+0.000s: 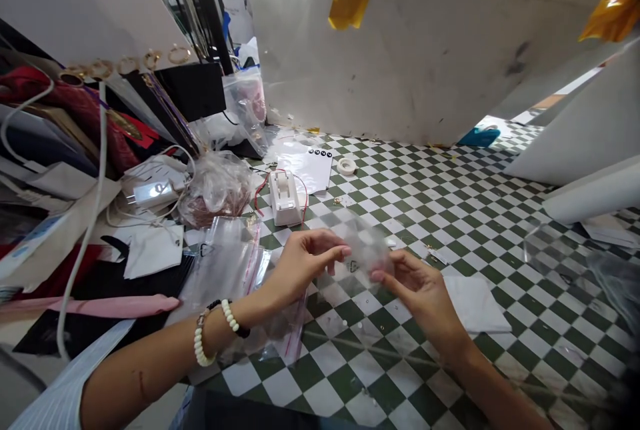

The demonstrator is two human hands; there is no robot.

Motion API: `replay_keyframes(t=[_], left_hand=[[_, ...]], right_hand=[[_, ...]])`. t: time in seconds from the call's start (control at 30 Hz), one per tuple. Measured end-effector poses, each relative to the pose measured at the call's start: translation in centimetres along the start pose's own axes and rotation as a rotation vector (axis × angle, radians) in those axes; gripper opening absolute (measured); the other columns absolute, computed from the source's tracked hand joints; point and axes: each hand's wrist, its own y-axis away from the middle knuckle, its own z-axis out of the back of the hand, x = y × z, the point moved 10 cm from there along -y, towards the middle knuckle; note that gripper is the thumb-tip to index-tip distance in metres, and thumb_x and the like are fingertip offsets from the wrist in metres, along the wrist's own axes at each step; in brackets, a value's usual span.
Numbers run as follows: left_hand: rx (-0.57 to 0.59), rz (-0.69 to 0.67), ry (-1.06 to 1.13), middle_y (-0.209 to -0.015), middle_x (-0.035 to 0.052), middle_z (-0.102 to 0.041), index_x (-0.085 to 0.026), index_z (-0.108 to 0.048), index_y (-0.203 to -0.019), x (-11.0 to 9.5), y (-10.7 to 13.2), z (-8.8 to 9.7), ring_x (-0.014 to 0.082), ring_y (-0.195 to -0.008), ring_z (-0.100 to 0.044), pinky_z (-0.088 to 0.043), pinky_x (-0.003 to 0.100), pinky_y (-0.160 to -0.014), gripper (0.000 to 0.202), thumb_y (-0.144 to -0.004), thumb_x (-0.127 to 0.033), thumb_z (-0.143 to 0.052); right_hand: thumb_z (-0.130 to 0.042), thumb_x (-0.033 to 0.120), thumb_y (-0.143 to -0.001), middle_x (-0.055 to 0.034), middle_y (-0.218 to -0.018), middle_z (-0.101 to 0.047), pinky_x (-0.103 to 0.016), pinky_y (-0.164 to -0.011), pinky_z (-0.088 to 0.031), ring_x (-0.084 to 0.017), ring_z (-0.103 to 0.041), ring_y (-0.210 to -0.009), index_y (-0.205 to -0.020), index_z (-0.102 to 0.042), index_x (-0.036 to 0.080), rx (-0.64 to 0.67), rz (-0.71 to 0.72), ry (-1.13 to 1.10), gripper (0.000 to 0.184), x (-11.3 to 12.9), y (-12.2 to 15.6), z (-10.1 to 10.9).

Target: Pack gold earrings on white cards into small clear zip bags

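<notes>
Between my two hands a clear plastic bag (361, 247) is held up over the checkered table, its outline smeared by motion. My left hand (313, 251) pinches its left side with thumb and fingers; beaded bracelets circle that wrist. On the bag's right edge, the thumb and fingers of my right hand (413, 280) are closed. A small dark printed mark shows on the plastic. Below my left forearm lies a stack of clear zip bags (227, 263) with pink seal strips. A folded white cloth or tissue (475, 303) rests beside my right wrist.
A white tape dispenser (285, 198), a tape roll (346, 166) and a white sheet (305, 163) sit behind my hands. Crumpled plastic (217, 183), a charger (153, 191) and cables crowd the left. Tiny metal pieces dot the checkered tabletop (420, 190). A pale panel (400, 57) stands behind.
</notes>
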Motion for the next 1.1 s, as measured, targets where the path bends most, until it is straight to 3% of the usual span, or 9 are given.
replay_keyframes(t=[0.1,0.27,0.37,0.47,0.57,0.67,0.83,1.0,1.1], left_hand=[[-0.033,0.022,0.047,-0.068,0.0020,-0.068,-0.014,-0.072,-0.084,0.2,0.1,0.3,0.0080,-0.052,-0.056,-0.038,0.017,-0.046,0.031,-0.082,-0.045,-0.075],[-0.085,0.000,0.133,-0.074,0.0025,-0.070,-0.014,-0.071,-0.087,-0.1,0.1,0.8,0.0082,-0.055,-0.061,-0.044,0.017,-0.049,0.031,-0.086,-0.045,-0.072],[-0.076,-0.013,0.147,-0.067,0.0007,-0.067,-0.014,-0.071,-0.084,-0.2,0.0,0.7,0.0077,-0.052,-0.058,-0.046,0.018,-0.050,0.031,-0.086,-0.044,-0.072],[-0.085,-0.008,0.128,-0.061,-0.0008,-0.064,-0.013,-0.069,-0.078,-0.2,0.0,0.8,0.0070,-0.051,-0.056,-0.046,0.018,-0.050,0.031,-0.084,-0.043,-0.075],[-0.087,-0.002,0.137,-0.077,0.0037,-0.072,-0.015,-0.071,-0.093,-0.1,-0.1,0.8,0.0114,-0.068,-0.066,-0.054,0.020,-0.060,0.032,-0.084,-0.046,-0.074],[-0.004,0.074,0.148,-0.096,0.0088,-0.076,-0.016,-0.070,-0.111,0.7,-0.1,-0.2,0.0172,-0.086,-0.072,-0.059,0.025,-0.073,0.038,-0.085,-0.043,-0.074],[0.036,0.059,0.064,-0.090,0.0072,-0.077,-0.016,-0.076,-0.099,0.4,0.0,-0.7,0.0156,-0.080,-0.072,-0.058,0.024,-0.070,0.026,-0.086,-0.038,-0.072],[0.048,0.075,0.072,-0.086,0.0056,-0.077,-0.018,-0.077,-0.097,0.6,0.0,-0.6,0.0145,-0.074,-0.071,-0.056,0.022,-0.066,0.024,-0.084,-0.038,-0.076],[0.009,0.056,0.109,-0.085,0.0044,-0.076,-0.020,-0.078,-0.097,0.6,-0.1,0.0,0.0115,-0.071,-0.068,-0.052,0.019,-0.063,0.023,-0.084,-0.038,-0.077]], right_hand=[[-0.076,0.045,-0.083,-0.0007,-0.073,-0.068,-0.023,-0.072,-0.054,-0.012,-0.064,-0.070,-0.087,-0.074,0.023,-0.058,-0.014,-0.116,0.022,-0.5,-0.6,1.0],[-0.074,0.054,-0.082,-0.0030,-0.080,-0.072,-0.023,-0.072,-0.054,-0.012,-0.064,-0.071,-0.092,-0.078,0.022,-0.159,-0.055,-0.148,0.033,-1.5,-1.6,3.2],[-0.080,0.049,-0.077,-0.0036,-0.084,-0.074,-0.023,-0.072,-0.054,-0.012,-0.066,-0.073,-0.094,-0.077,0.022,-0.136,-0.083,-0.162,0.032,-1.8,-1.9,3.3],[-0.084,0.043,-0.075,-0.0022,-0.075,-0.072,-0.021,-0.066,-0.052,-0.011,-0.064,-0.065,-0.090,-0.076,0.022,-0.120,-0.070,-0.191,0.027,-1.9,-2.0,3.3],[-0.081,0.043,-0.078,-0.0028,-0.075,-0.073,-0.021,-0.065,-0.053,-0.011,-0.064,-0.063,-0.089,-0.075,0.021,-0.123,-0.052,-0.227,0.026,-1.9,-1.9,3.3],[-0.077,0.046,-0.082,-0.0021,-0.076,-0.072,-0.022,-0.066,-0.054,-0.011,-0.065,-0.065,-0.092,-0.075,0.021,-0.094,-0.051,-0.246,0.027,-1.8,-1.8,2.9],[-0.071,0.049,-0.087,-0.0035,-0.097,-0.073,-0.024,-0.077,-0.055,-0.013,-0.067,-0.084,-0.108,-0.073,0.024,-0.016,-0.059,-0.178,0.033,-1.7,-1.4,2.2],[-0.071,0.044,-0.088,-0.0011,-0.079,-0.069,-0.020,-0.068,-0.053,-0.010,-0.062,-0.071,-0.097,-0.076,0.023,-0.030,0.003,-0.158,0.023,-0.9,-1.6,3.1],[-0.070,0.044,-0.088,0.0010,-0.070,-0.065,-0.022,-0.060,-0.053,-0.011,-0.060,-0.061,-0.112,-0.072,0.026,-0.016,-0.059,-0.262,0.030,-0.7,-1.6,3.4]])
